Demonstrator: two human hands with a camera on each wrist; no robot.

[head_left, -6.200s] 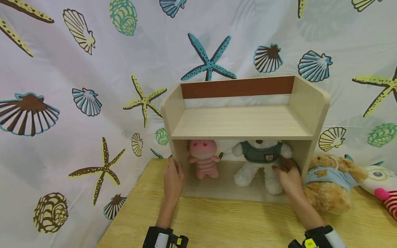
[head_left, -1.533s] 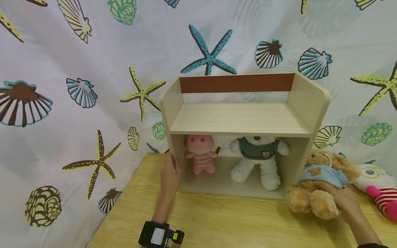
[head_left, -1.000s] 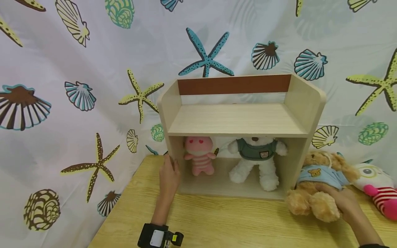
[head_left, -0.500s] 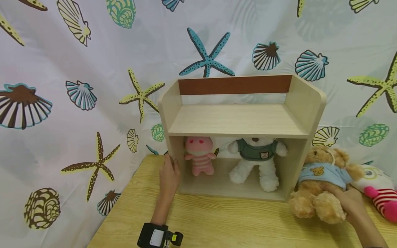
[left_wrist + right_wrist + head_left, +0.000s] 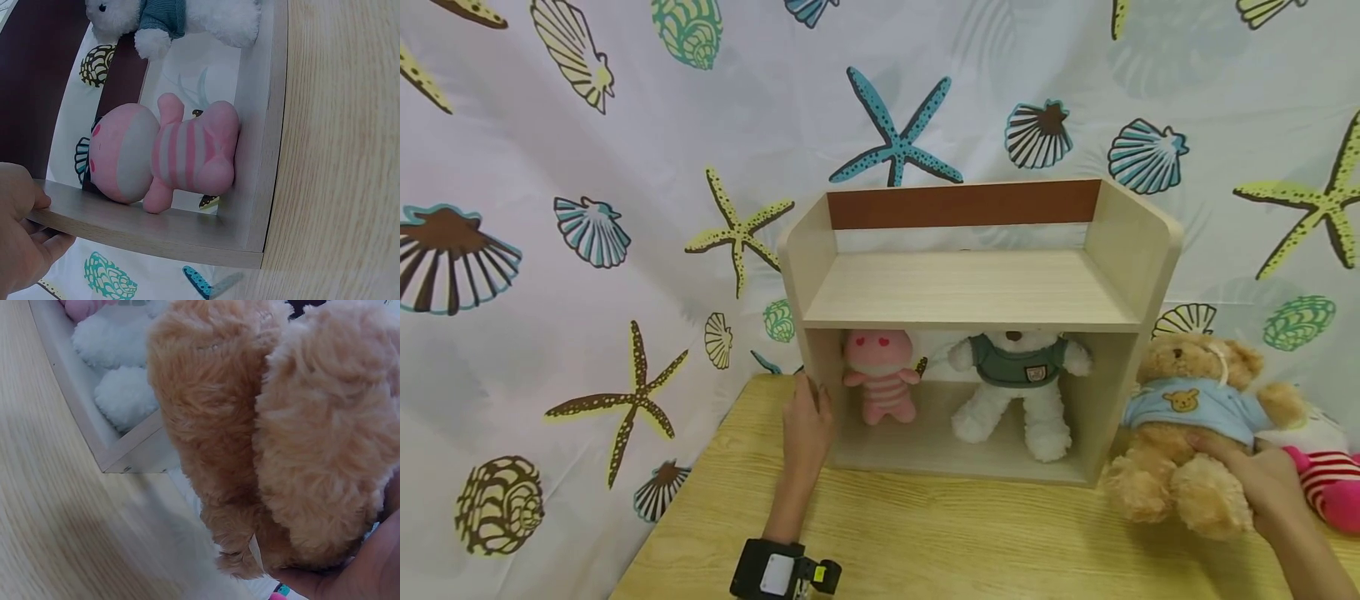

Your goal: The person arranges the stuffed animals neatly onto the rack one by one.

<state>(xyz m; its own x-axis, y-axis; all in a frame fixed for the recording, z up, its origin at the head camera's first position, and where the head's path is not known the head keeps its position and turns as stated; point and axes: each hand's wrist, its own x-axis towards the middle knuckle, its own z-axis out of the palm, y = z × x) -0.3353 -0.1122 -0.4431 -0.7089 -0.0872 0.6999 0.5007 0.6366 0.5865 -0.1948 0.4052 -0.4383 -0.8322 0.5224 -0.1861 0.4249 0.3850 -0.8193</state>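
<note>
A small wooden two-tier shelf (image 5: 973, 287) stands on the table. My left hand (image 5: 807, 429) holds the edge of its left side panel, thumb on the inner face and fingers outside in the left wrist view. Right of the shelf, my right hand (image 5: 1262, 479) grips a brown teddy bear (image 5: 1198, 406) in a blue shirt round its lower body. The bear leans back a little, its legs (image 5: 212, 406) toward me; part of the hand is hidden behind it. In the lower tier sit a pink striped doll (image 5: 187, 153) and a white teddy bear (image 5: 1018, 362) in a green sweater.
Behind the brown bear lies a white plush toy (image 5: 1326, 475) with red stripes, partly covered. The wooden table (image 5: 940, 533) spreads in front of the shelf. A curtain (image 5: 685, 125) printed with shells and starfish hangs behind.
My right hand has moved from the white bear to the brown teddy bear and taken hold of it. The brown bear has risen and tipped more upright. My left hand stays on the shelf.
</note>
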